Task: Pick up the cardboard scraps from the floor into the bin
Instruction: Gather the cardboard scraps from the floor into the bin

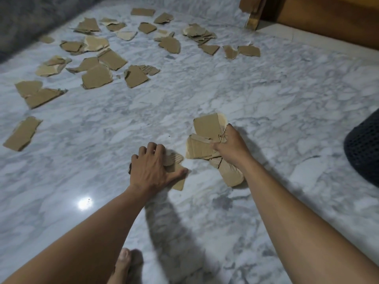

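R hand (230, 145) grips scraps (206, 138); bin (364, 152) at right edge.

The floor (266, 103) is white marble veined in grey, with a bright white glare spot at lower left. Tan-brown cardboard scraps (96, 76) fill the upper left of the frame (some show paler cream undersides). At the right edge sits a black mesh-patterned bin (363, 148), and warm orange-brown wooden furniture (328, 19) occupies the upper right.

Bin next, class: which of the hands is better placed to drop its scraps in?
Right. The right hand already grips a stack of scraps and is nearer the bin; the left hand is farther.
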`<action>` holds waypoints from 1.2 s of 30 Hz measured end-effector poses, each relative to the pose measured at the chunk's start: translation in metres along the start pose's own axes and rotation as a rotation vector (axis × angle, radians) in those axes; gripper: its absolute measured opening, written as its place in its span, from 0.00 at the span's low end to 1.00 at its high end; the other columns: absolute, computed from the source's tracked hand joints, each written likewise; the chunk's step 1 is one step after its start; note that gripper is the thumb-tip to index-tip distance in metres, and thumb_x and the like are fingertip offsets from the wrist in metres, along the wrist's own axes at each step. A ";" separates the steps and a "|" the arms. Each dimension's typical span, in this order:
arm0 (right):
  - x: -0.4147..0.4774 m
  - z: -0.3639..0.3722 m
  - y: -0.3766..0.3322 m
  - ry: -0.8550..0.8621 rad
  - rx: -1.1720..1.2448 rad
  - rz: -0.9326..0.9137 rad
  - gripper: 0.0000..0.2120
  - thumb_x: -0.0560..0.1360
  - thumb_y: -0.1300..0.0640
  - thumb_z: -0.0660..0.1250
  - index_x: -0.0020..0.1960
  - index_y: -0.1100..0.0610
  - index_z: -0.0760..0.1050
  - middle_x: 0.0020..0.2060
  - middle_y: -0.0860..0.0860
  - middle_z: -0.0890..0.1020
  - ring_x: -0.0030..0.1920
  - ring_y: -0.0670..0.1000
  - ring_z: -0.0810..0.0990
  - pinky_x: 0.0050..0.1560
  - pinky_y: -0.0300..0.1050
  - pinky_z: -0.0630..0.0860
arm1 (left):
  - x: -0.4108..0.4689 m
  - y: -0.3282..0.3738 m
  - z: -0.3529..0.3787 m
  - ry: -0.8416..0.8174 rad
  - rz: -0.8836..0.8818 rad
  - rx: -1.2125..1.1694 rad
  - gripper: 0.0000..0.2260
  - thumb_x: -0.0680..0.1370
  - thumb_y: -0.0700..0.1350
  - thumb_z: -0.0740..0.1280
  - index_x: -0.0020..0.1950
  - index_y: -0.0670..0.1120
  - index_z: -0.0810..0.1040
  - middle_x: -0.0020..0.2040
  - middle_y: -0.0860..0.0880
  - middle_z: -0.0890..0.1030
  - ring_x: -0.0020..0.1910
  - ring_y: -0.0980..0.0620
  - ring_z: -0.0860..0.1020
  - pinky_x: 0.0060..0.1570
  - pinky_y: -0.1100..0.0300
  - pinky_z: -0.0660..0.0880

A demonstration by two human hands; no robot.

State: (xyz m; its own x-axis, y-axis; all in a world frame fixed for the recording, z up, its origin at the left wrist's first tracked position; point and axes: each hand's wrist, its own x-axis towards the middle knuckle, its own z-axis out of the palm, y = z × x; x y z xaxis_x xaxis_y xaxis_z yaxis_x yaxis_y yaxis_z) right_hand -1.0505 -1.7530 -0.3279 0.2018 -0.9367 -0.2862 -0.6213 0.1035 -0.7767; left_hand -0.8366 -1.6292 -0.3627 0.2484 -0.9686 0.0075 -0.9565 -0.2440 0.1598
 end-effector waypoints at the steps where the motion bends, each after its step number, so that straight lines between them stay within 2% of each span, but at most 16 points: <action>1: -0.001 -0.002 0.002 0.011 0.003 0.010 0.17 0.76 0.59 0.73 0.62 0.54 0.71 0.57 0.50 0.79 0.57 0.53 0.79 0.58 0.52 0.79 | -0.001 0.001 0.000 -0.005 -0.001 -0.023 0.41 0.63 0.84 0.54 0.55 0.50 0.70 0.53 0.50 0.74 0.50 0.46 0.70 0.50 0.47 0.71; 5: -0.008 -0.006 0.010 0.021 0.004 0.026 0.17 0.75 0.59 0.73 0.61 0.54 0.71 0.57 0.50 0.79 0.57 0.53 0.79 0.58 0.52 0.79 | -0.006 0.007 -0.006 -0.029 -0.013 0.033 0.41 0.64 0.83 0.52 0.54 0.51 0.77 0.50 0.51 0.78 0.52 0.46 0.70 0.50 0.48 0.69; 9: -0.016 -0.013 0.011 0.015 -0.007 0.022 0.19 0.76 0.59 0.73 0.63 0.55 0.70 0.59 0.51 0.79 0.58 0.54 0.79 0.57 0.50 0.77 | -0.007 0.008 -0.009 -0.075 0.031 0.037 0.43 0.66 0.83 0.48 0.55 0.49 0.78 0.48 0.52 0.72 0.52 0.47 0.69 0.49 0.50 0.71; 11: -0.020 -0.023 0.010 0.027 -0.015 0.006 0.18 0.76 0.59 0.72 0.62 0.55 0.69 0.59 0.50 0.79 0.58 0.54 0.79 0.55 0.50 0.78 | -0.003 0.009 -0.012 -0.102 0.077 0.018 0.40 0.68 0.82 0.51 0.53 0.49 0.78 0.45 0.53 0.70 0.48 0.49 0.70 0.42 0.53 0.71; 13: -0.024 -0.041 0.005 0.045 -0.040 -0.024 0.18 0.77 0.59 0.71 0.62 0.55 0.66 0.58 0.50 0.77 0.56 0.54 0.78 0.50 0.48 0.77 | 0.004 0.015 -0.016 -0.085 0.116 0.018 0.35 0.70 0.80 0.50 0.48 0.51 0.77 0.42 0.54 0.70 0.46 0.49 0.74 0.37 0.55 0.68; 15: -0.027 -0.068 -0.003 0.071 -0.088 -0.059 0.20 0.78 0.58 0.71 0.62 0.55 0.62 0.57 0.50 0.76 0.55 0.54 0.77 0.46 0.48 0.74 | 0.017 0.028 -0.022 -0.039 0.153 0.007 0.31 0.72 0.77 0.49 0.42 0.52 0.73 0.40 0.54 0.69 0.47 0.47 0.77 0.35 0.55 0.65; 18: -0.033 -0.128 -0.023 0.138 -0.172 -0.097 0.26 0.78 0.57 0.71 0.67 0.51 0.57 0.57 0.51 0.76 0.54 0.56 0.78 0.48 0.51 0.76 | 0.049 0.061 -0.044 0.015 0.200 -0.046 0.29 0.72 0.76 0.51 0.40 0.52 0.73 0.38 0.53 0.69 0.44 0.45 0.77 0.35 0.55 0.66; 21: -0.043 -0.202 -0.047 0.233 -0.229 -0.136 0.33 0.78 0.57 0.71 0.73 0.47 0.53 0.54 0.50 0.76 0.52 0.55 0.78 0.42 0.46 0.74 | 0.089 0.112 -0.083 0.119 0.244 -0.110 0.27 0.74 0.74 0.56 0.40 0.51 0.75 0.38 0.52 0.70 0.40 0.44 0.75 0.35 0.55 0.67; 23: -0.052 -0.254 -0.065 0.308 -0.281 -0.164 0.36 0.78 0.58 0.71 0.75 0.45 0.53 0.54 0.47 0.77 0.54 0.54 0.78 0.43 0.46 0.73 | 0.115 0.155 -0.116 0.196 0.268 -0.151 0.28 0.75 0.73 0.57 0.42 0.49 0.78 0.40 0.50 0.72 0.37 0.45 0.73 0.35 0.55 0.67; 26: -0.067 -0.326 -0.084 0.392 -0.308 -0.167 0.46 0.75 0.62 0.74 0.81 0.41 0.51 0.70 0.48 0.74 0.68 0.52 0.74 0.61 0.46 0.71 | 0.147 0.227 -0.165 0.241 0.325 -0.171 0.32 0.76 0.74 0.56 0.45 0.46 0.82 0.38 0.45 0.77 0.36 0.42 0.75 0.35 0.53 0.71; 29: -0.086 -0.394 -0.085 0.499 -0.346 -0.132 0.48 0.74 0.64 0.75 0.82 0.40 0.52 0.73 0.48 0.73 0.70 0.53 0.73 0.68 0.51 0.72 | 0.164 0.304 -0.204 0.250 0.405 -0.248 0.33 0.75 0.75 0.55 0.47 0.49 0.83 0.38 0.44 0.82 0.38 0.42 0.78 0.35 0.53 0.73; 31: -0.100 -0.435 -0.072 0.596 -0.321 -0.089 0.47 0.74 0.65 0.75 0.82 0.41 0.53 0.72 0.47 0.74 0.68 0.52 0.74 0.66 0.49 0.72 | 0.167 0.356 -0.224 0.253 0.446 -0.314 0.32 0.76 0.74 0.55 0.50 0.49 0.84 0.39 0.45 0.82 0.37 0.44 0.78 0.32 0.55 0.69; 33: -0.113 -0.467 -0.051 0.703 -0.240 -0.056 0.46 0.74 0.66 0.73 0.82 0.43 0.53 0.71 0.48 0.74 0.67 0.51 0.74 0.59 0.44 0.71 | 0.166 0.407 -0.237 0.208 0.473 -0.394 0.29 0.77 0.72 0.57 0.53 0.49 0.83 0.41 0.47 0.81 0.36 0.47 0.77 0.30 0.57 0.68; 36: -0.125 -0.497 -0.012 0.816 -0.143 0.003 0.44 0.75 0.66 0.71 0.82 0.45 0.52 0.71 0.50 0.74 0.68 0.53 0.74 0.55 0.43 0.70 | 0.155 0.485 -0.241 0.096 0.526 -0.497 0.27 0.79 0.70 0.58 0.54 0.48 0.81 0.44 0.47 0.81 0.39 0.48 0.78 0.36 0.55 0.72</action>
State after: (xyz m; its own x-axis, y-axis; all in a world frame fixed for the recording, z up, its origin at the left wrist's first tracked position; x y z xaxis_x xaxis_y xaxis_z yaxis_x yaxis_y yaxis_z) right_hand -1.4444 -1.8032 -0.0040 -0.3788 -0.8906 0.2518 -0.7224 0.1145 -0.6820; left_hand -1.2254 -1.8864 -0.0463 -0.1910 -0.9380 0.2894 -0.7762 0.3248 0.5404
